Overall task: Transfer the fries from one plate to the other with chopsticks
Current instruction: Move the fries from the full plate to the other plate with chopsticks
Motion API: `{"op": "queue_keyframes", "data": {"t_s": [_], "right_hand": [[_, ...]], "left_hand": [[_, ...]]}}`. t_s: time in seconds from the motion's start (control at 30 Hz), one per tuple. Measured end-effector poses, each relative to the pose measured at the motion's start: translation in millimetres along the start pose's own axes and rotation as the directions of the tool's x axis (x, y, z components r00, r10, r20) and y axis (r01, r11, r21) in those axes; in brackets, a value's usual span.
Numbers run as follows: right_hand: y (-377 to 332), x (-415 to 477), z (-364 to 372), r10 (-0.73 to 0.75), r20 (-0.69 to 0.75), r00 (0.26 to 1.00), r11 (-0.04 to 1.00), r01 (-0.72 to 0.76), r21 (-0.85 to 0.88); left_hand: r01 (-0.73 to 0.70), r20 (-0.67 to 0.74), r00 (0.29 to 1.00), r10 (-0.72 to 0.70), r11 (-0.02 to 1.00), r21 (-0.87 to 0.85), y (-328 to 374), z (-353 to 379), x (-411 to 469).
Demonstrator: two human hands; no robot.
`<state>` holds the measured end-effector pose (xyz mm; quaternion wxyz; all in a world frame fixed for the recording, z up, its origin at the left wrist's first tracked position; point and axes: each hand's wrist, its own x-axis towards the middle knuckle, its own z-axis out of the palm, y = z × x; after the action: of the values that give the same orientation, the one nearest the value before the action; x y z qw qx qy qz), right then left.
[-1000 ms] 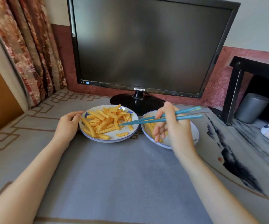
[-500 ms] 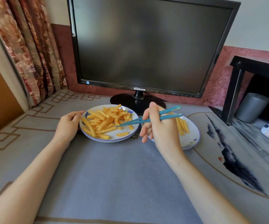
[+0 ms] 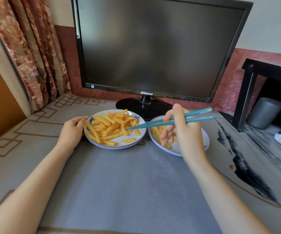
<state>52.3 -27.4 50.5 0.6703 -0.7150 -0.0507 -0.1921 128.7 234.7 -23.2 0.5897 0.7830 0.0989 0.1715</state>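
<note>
A white plate with a blue rim [image 3: 119, 145] holds a heap of crinkle-cut fries [image 3: 110, 127]. My left hand [image 3: 72, 130] grips its left edge. To its right stands a second white plate [image 3: 204, 141] with a few fries [image 3: 156, 131] on its left part; my right hand [image 3: 181, 132] hangs over it and hides much of it. That hand holds a pair of teal chopsticks [image 3: 155, 123], whose tips reach left over the first plate and touch a fry at its right side. Whether the tips pinch that fry cannot be made out.
A black monitor [image 3: 153, 48] on a round stand [image 3: 143, 107] rises just behind the plates. A black shelf frame [image 3: 244, 98] with a grey cylinder [image 3: 264, 114] stands at the right. A curtain [image 3: 31, 48] hangs at the left. Grey cloth [image 3: 128, 183] covers the table in front.
My right hand with the chopsticks went left over the full plate, then drew back right above the second plate. The tips stay at the full plate's right side. The left hand has not moved.
</note>
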Motion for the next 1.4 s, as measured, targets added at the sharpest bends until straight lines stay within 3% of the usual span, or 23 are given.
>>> {"op": "queue_keyframes", "data": {"t_s": [0.2, 0.6, 1.03, 1.4], "right_hand": [[8, -1, 16, 0.010, 0.078, 0.997, 1.000, -0.009, -0.022], [9, 0, 2, 0.036, -0.086, 0.996, 0.999, -0.039, -0.028], [6, -2, 4, 0.057, 0.010, 0.998, 0.998, -0.057, -0.030], [-2, -3, -7, 0.005, -0.073, 0.997, 1.000, -0.005, -0.001]], "left_hand": [[-0.011, -0.017, 1.000, 0.011, 1.000, 0.009, 1, 1, -1], [-0.014, -0.024, 1.000, 0.014, 1.000, 0.014, 3, 2, -1], [-0.027, -0.024, 0.999, 0.027, 1.000, 0.013, 4, 1, -3], [-0.025, -0.019, 0.999, 0.025, 1.000, 0.018, 4, 1, -3]]}}
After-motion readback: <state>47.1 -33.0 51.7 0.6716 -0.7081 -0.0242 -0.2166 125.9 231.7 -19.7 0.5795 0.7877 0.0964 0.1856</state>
